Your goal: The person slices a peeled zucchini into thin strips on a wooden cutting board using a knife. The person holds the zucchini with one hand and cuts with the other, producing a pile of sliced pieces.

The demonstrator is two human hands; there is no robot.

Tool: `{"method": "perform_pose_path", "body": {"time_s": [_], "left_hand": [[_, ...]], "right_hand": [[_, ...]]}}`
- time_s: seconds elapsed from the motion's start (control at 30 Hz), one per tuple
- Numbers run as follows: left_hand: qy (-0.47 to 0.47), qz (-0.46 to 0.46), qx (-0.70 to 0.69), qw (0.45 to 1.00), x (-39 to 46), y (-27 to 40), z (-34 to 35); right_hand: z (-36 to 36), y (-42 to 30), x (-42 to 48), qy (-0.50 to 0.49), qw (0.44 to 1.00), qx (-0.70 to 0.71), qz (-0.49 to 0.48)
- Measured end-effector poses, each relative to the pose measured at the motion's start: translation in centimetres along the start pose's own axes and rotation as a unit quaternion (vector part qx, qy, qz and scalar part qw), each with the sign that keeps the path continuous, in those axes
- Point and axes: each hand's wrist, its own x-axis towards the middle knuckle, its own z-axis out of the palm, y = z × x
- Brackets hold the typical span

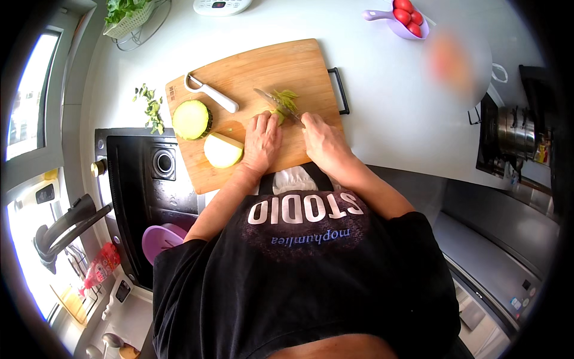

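Observation:
My right hand (323,138) grips a kitchen knife (274,101), its blade slanting up and left over the wooden cutting board (278,58). Beside the blade lie thin green strips of a cut vegetable (287,98). My left hand (263,140) presses with its fingertips on a pale green piece (279,116) at the near side of the blade. A peeled pale green chunk (224,150) sits left of that hand, near a thick round piece with dark rind (192,119). A white peeler (215,95) rests above them on the board.
Green peelings (152,107) lie on the counter left of the board. A black sink (134,179) with a purple bowl (162,240) is at the near left. At the far right stands a purple scoop (406,27) with red tomatoes (402,16); a basket of greens (128,20) is far left.

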Motion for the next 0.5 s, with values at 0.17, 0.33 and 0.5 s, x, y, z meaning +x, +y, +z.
{"method": "perform_pose_path", "body": {"time_s": [0.17, 0.33, 0.5], "left_hand": [[-0.004, 0.002, 0.009, 1.0, 0.0, 0.0, 0.1], [-0.004, -0.005, 0.001, 1.0, 0.0, 0.2, 0.0], [-0.002, 0.006, 0.008, 1.0, 0.0, 0.2, 0.0]], "right_hand": [[-1.3, -0.8, -0.6, -0.031, 0.999, -0.033, -0.013], [-1.8, -1.4, -0.4, -0.046, 0.997, -0.056, -0.012], [-1.5, -2.0, 0.4, -0.073, 0.996, -0.047, 0.026]]}}
